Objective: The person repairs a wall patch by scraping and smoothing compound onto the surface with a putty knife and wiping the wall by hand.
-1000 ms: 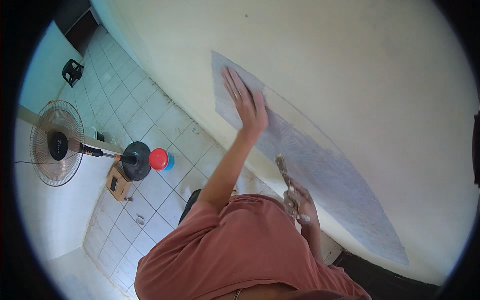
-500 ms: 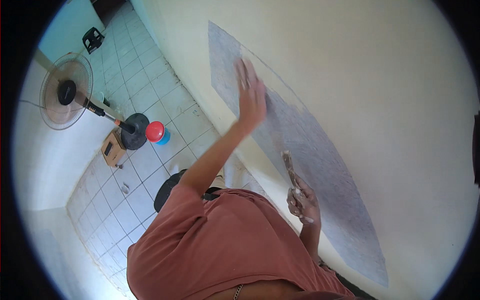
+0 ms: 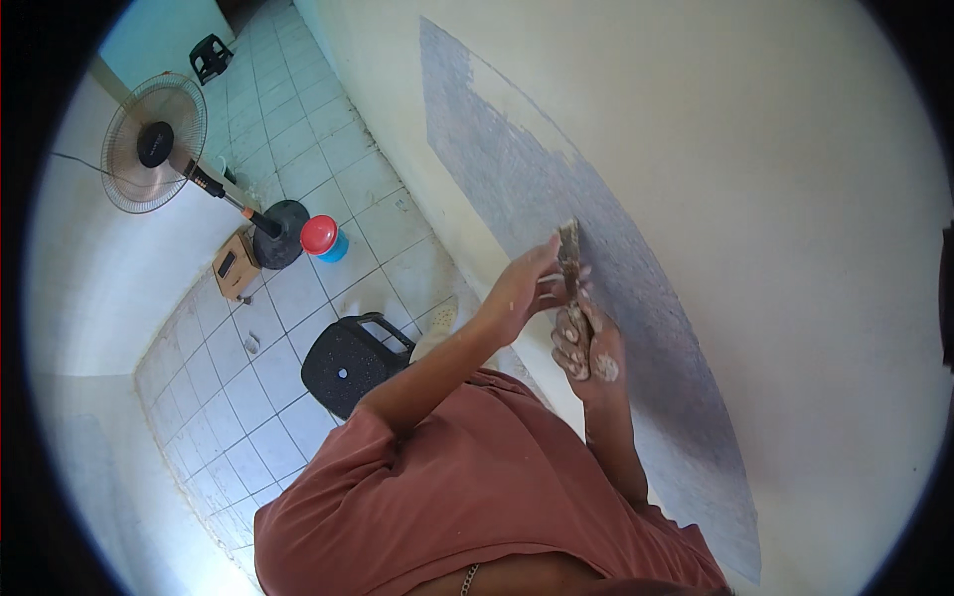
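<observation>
My right hand (image 3: 594,348) is wrapped around the handle of a putty knife (image 3: 569,250). Its blade points up and is crusted with pale material. The thumb of my left hand (image 3: 519,290) is beside the blade, and its fingers reach behind the knife's neck, closing on it. Pale smears coat the right hand and mark the left one. Just beyond both hands is a long grey patch (image 3: 656,328) on the cream wall (image 3: 775,199). The patch has a curved right edge, ragged near its upper part.
A black plastic stool (image 3: 343,370) stands close by on the tiled floor (image 3: 263,343). Farther off are a pedestal fan (image 3: 156,144), a blue tub with a red lid (image 3: 320,236) and a cardboard box (image 3: 235,266). Another black stool (image 3: 210,60) stands at the far end.
My left hand has come down from the upper part of the grey patch to the putty knife. My right hand has raised the knife a little. More of the near stool shows.
</observation>
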Demonstrator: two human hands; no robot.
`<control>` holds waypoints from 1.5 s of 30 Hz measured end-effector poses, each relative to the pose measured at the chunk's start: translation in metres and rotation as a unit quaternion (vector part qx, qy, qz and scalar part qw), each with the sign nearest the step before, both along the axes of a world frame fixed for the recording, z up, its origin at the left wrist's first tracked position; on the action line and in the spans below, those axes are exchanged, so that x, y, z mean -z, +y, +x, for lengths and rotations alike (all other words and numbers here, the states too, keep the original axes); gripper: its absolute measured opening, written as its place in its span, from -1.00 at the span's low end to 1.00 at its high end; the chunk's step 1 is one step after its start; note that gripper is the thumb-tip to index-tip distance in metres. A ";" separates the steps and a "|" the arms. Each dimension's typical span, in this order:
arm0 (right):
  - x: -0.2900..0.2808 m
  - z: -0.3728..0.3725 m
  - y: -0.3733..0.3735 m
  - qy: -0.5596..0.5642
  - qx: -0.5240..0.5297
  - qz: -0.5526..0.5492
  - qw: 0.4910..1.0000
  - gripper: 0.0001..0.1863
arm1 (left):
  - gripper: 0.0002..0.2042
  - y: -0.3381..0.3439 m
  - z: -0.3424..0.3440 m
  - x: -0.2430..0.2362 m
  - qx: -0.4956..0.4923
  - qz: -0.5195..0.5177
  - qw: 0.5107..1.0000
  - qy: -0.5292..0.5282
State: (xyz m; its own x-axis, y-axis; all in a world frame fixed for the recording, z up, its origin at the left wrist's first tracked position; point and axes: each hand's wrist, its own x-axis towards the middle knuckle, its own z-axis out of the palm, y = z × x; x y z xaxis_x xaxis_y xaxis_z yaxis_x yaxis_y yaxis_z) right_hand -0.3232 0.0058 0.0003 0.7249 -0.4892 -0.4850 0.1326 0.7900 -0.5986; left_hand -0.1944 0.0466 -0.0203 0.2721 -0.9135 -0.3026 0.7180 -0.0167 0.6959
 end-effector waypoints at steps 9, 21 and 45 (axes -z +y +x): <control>-0.014 0.005 0.000 -0.210 -0.047 0.217 0.952 -0.72 | -0.77 -0.023 0.003 -0.021 -0.043 0.011 0.982 0.183; -0.049 0.042 0.010 -0.037 0.001 0.138 0.990 -0.78 | -0.66 -0.032 0.020 -0.043 -0.085 0.045 0.987 0.129; -0.067 0.113 -0.012 0.033 -0.017 0.161 0.986 -0.75 | -0.64 -0.044 0.087 -0.063 -0.121 0.125 0.978 0.116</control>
State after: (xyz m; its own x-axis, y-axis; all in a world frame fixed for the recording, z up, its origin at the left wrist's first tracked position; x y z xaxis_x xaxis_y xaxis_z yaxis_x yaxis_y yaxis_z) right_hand -0.2100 -0.0065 0.0669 0.7000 -0.2783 -0.6577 0.0716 0.9436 -0.3232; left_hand -0.1078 0.0031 0.0432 0.3685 -0.7205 -0.5874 0.8600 0.0243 0.5096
